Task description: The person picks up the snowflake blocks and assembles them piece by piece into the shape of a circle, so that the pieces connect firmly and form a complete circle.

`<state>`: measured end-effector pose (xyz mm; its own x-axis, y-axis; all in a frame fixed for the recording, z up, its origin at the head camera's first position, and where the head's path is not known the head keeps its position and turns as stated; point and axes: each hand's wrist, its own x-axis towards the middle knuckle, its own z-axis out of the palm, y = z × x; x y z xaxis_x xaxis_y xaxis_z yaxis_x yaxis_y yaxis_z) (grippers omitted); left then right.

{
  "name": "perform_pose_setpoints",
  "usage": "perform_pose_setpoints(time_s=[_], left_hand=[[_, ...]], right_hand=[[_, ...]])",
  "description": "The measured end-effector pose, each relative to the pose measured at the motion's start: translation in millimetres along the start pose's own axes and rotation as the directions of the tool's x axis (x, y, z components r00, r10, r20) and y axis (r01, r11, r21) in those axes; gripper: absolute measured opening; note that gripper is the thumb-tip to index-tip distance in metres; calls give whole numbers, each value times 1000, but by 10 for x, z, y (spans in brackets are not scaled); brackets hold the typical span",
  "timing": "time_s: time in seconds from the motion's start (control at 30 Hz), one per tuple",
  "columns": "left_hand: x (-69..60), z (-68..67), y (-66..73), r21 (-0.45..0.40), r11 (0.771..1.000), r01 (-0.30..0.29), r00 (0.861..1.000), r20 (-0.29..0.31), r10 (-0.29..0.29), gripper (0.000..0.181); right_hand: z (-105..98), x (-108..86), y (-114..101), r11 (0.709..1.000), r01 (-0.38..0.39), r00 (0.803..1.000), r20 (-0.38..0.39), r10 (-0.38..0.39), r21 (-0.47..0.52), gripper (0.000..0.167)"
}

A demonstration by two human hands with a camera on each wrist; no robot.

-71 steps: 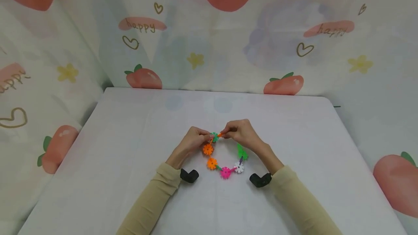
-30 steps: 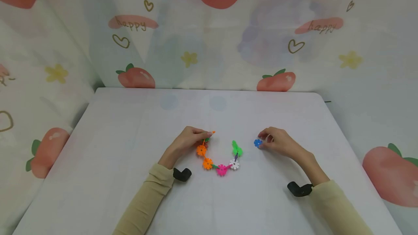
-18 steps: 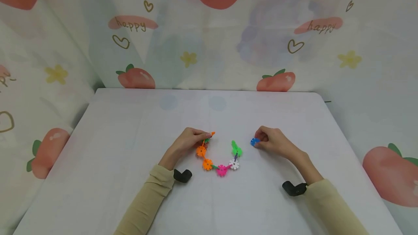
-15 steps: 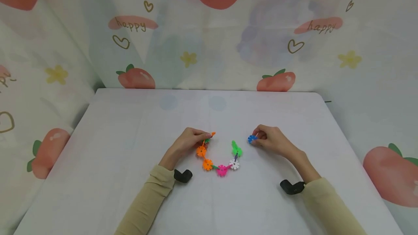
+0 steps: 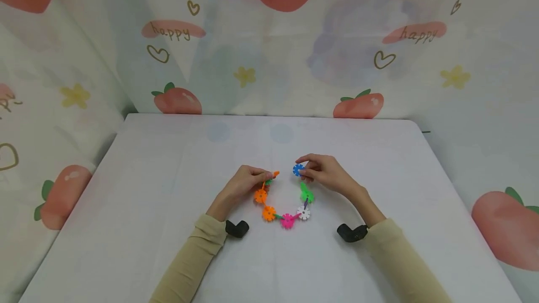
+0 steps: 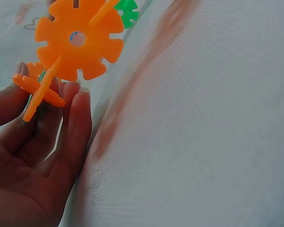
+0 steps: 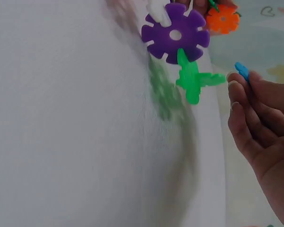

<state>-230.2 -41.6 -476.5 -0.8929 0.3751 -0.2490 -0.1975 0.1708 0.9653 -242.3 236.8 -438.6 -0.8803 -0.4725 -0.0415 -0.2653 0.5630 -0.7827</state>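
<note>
A curved chain of interlocking snowflake discs lies between the hands, in orange, green, pink, white and purple, with a pink disc (image 5: 287, 221) at its near bend. My left hand (image 5: 243, 183) pinches the chain's left end, where an orange disc (image 6: 40, 90) shows between thumb and fingers. A larger orange disc (image 6: 78, 40) stands just above those fingers. My right hand (image 5: 330, 172) pinches a blue snowflake disc (image 5: 298, 170) by its edge. That disc is just above the chain's right end, a bright green disc (image 5: 307, 195), and looks apart from it. The purple disc (image 7: 175, 34) adjoins the green one.
A white-covered table (image 5: 168, 153) spreads beneath the hands. Behind it hangs a patterned cloth (image 5: 269, 60) with printed fruit, and another cloth side rises at the left. Black wrist devices (image 5: 353, 233) sit by both sleeves.
My right hand let go of the chain's left end, then appears at the right with the blue disc and has carried it left toward the green end. My left hand keeps its hold.
</note>
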Motion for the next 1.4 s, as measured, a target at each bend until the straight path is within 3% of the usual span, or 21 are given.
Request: perform_pose_setpoints(time_s=[0.23,0.7,0.97,1.17,1.3,1.4], left_hand=[[-8,20,5,-21,1000,9,1000,-10,-10,30],[-1,4,26,-21,1000,13,1000,-9,-13,30],[-3,33,15,-34,999,1,1000,-26,-2,28],[-3,55,-15,-86,996,-1,1000,-29,-2,27],[-21,49,-5,-85,996,-26,998,-54,21,28],[-33,34,11,-50,998,-35,996,-82,31,29]], right_hand=[[159,140,-90,998,45,998,36,-47,48,20],[209,206,-113,984,-23,998,68,11,177,27],[240,243,-108,978,-14,997,80,-3,206,24],[283,267,-112,973,-36,994,112,11,229,23],[296,252,-143,977,-49,998,56,38,206,24],[280,213,-184,995,-18,1000,-14,20,103,26]])
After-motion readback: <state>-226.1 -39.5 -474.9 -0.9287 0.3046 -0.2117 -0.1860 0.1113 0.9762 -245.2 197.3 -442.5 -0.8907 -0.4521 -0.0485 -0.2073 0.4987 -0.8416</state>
